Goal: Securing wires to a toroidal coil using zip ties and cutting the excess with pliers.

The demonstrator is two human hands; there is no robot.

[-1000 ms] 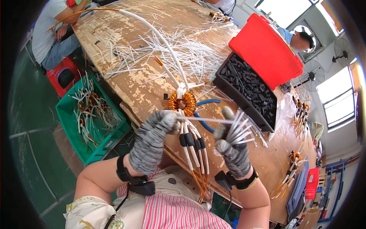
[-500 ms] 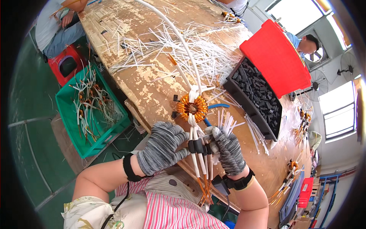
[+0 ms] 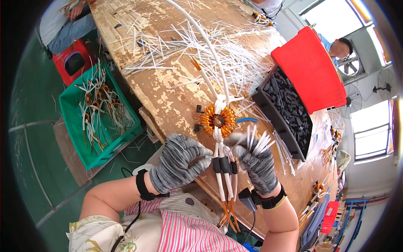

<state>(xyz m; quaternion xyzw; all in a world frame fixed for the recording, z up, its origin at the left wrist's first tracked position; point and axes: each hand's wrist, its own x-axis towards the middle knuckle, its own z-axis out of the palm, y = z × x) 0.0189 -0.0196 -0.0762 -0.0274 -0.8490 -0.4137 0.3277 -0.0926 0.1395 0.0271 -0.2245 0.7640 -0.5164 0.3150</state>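
A green crate (image 3: 100, 113) of wire offcuts stands off the table's (image 3: 168, 92) left edge. The gloved left hand (image 3: 178, 161) pinches the sleeved leads (image 3: 222, 166) hanging from the copper coil (image 3: 218, 121) at the near edge; its fingertips hide the contact. The right hand (image 3: 256, 161) is closed around a bundle of white sleeves (image 3: 258, 140), its palm hidden. A black bin (image 3: 289, 111) of small parts and a red lid (image 3: 310, 69) lie at the right edge.

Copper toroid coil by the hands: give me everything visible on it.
The toroid coil is a ring wound in orange-copper wire with a dark centre hole, lying flat near the edge of the worn wooden table. White sleeved leads run from it toward the person, some with black sleeves. The left hand and right hand grip those leads.
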